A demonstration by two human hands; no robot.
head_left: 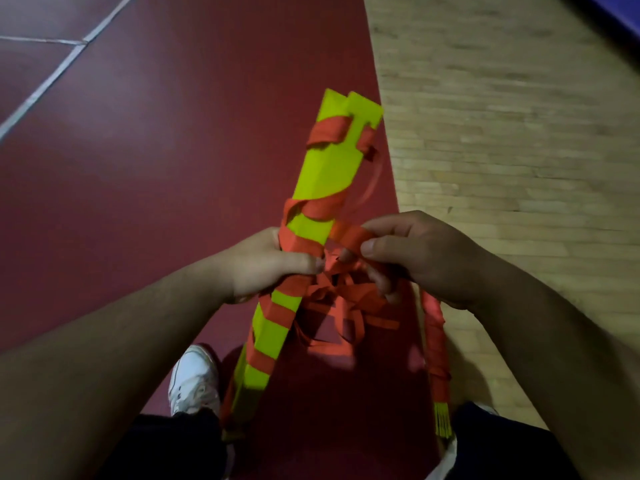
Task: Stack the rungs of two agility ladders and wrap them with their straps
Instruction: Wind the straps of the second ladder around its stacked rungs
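Here we are, both hands up in front of the person, standing over the dark red floor (138, 150) with a white shoe (195, 375) showing below. The left hand (266, 268) is wrapped tight round the middle of the stack of yellow rungs (332, 168), thumb pressed across an orange band, and the stack tilts up and away, its top end leaning toward the wooden floor (502, 116) on the right. Orange strap (304, 317) spirals down the stack in several turns, with another wrap near the top. The right hand (422, 258) is just beside the stack, thumb and fingers pinching a length of that strap, and loose loops (346, 306) dangle in a tangle beneath both hands. Below the right wrist hangs a second bundle (434, 341), almost fully covered in orange with yellow ends poking out at the bottom; what holds it up, I can't tell. White lines (45, 84) cross the floor far left.
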